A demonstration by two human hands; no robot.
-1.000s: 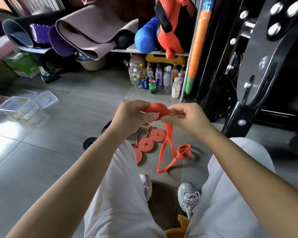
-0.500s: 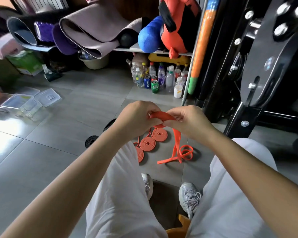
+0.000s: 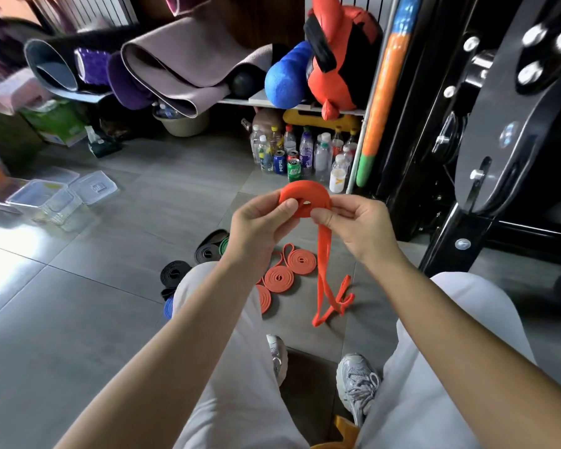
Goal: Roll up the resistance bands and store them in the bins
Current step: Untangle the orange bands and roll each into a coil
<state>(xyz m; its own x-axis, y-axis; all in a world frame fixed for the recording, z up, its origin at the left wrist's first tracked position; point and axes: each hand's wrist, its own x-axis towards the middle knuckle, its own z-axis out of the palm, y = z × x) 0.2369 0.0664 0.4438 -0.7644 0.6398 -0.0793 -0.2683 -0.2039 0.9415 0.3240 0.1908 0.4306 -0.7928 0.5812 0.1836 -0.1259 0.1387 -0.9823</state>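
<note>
gripping the coiled part of an orange resistance band (image 3: 305, 199) between you, your left hand (image 3: 262, 225) pinched the coil's near left edge with thumb over the top, and your right hand (image 3: 360, 224) closed on its right side where the loose strap left the roll. both hands were shut on that band, held up in front of your knees. the unrolled tail (image 3: 324, 273) hung straight down from under your right thumb, and its looped end lay kinked on the grey tiled floor (image 3: 88, 319) just ahead of your right shoe (image 3: 358, 384).

below your left wrist, three finished orange coils (image 3: 278, 279) lay flat on the floor, touching or nearly touching one another. to their left sat black rolled bands (image 3: 175, 273), a green one (image 3: 224, 246) tucked beside the farther black coil, and a blue one (image 3: 168, 308) partly hidden by your left trouser leg (image 3: 227, 367).

well apart from all this, at the far left, clear plastic bins (image 3: 44, 199) stood on the floor with a lid (image 3: 94, 188) lying beside them. farther back, a cluster of bottles and cans (image 3: 300, 155) stood under a shelf holding rolled mats (image 3: 175, 69), and the black frame of a weight machine (image 3: 486, 131) filled the right side.
</note>
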